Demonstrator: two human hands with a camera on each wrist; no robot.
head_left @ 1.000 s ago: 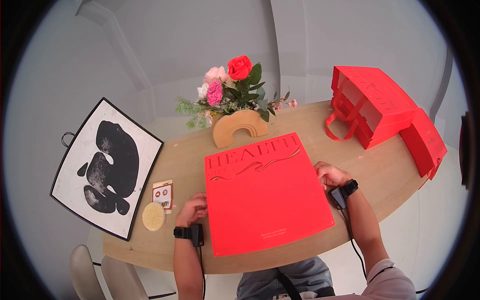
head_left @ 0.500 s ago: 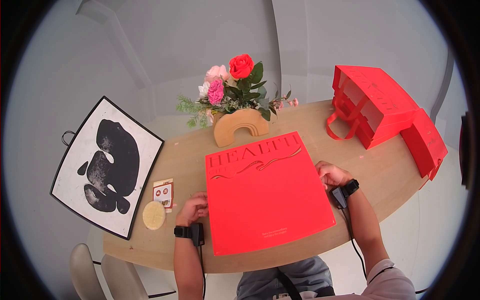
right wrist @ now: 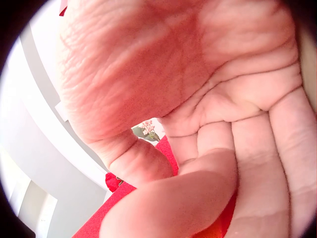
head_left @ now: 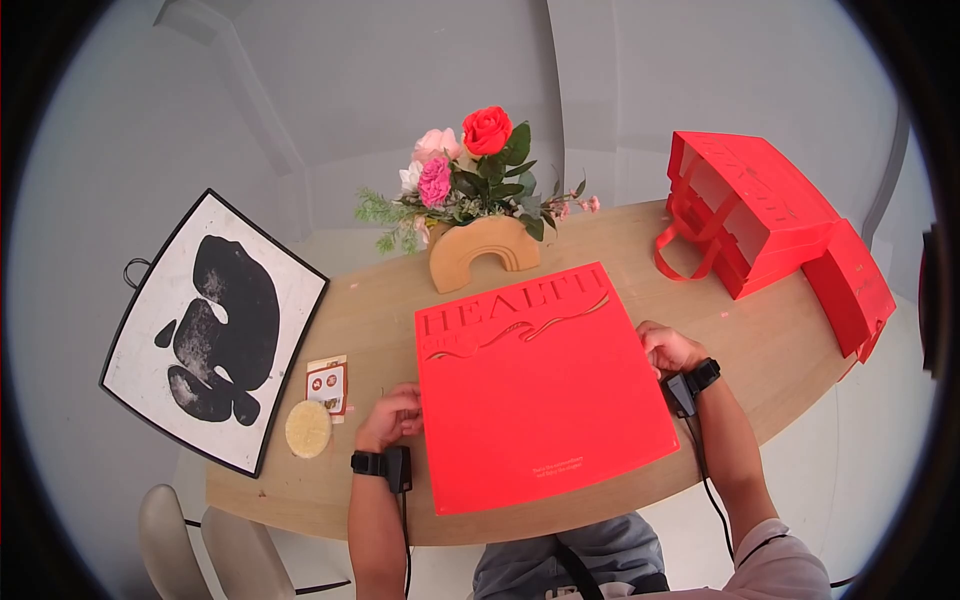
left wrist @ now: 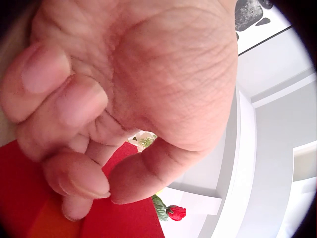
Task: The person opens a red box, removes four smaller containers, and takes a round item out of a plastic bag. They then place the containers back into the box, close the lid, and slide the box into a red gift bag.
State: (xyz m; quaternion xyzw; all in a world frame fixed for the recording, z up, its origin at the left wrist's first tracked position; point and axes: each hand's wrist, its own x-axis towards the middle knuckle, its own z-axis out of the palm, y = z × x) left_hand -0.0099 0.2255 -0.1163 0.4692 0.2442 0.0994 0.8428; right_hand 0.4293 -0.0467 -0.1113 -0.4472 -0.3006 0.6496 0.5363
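A large flat red box (head_left: 545, 400) lettered "HEALTH" lies at the table's front, its lettered top facing up. My left hand (head_left: 392, 415) grips its left side; in the left wrist view that hand (left wrist: 124, 94) has curled fingers, with thumb and a fingertip meeting before the red surface (left wrist: 25, 183). On the box's right side my right hand (head_left: 670, 348) grips the edge. The right wrist view shows the right hand (right wrist: 183, 99) with its thumb and bent finger near red board (right wrist: 106, 218). Both hands' exact contact points are hidden.
Behind the box stands an arched wooden vase (head_left: 455, 262) with flowers (head_left: 487, 131). Back right lies an open red bag (head_left: 765, 200) with a red flap or box (head_left: 850, 290). Left are a framed picture (head_left: 140, 350), cards (head_left: 327, 384) and a round yellowish disc (head_left: 308, 429).
The red box has shifted slightly to the right, its lower edge most. Both hands stay at its sides with a slight rightward shift. The view has moved a little.
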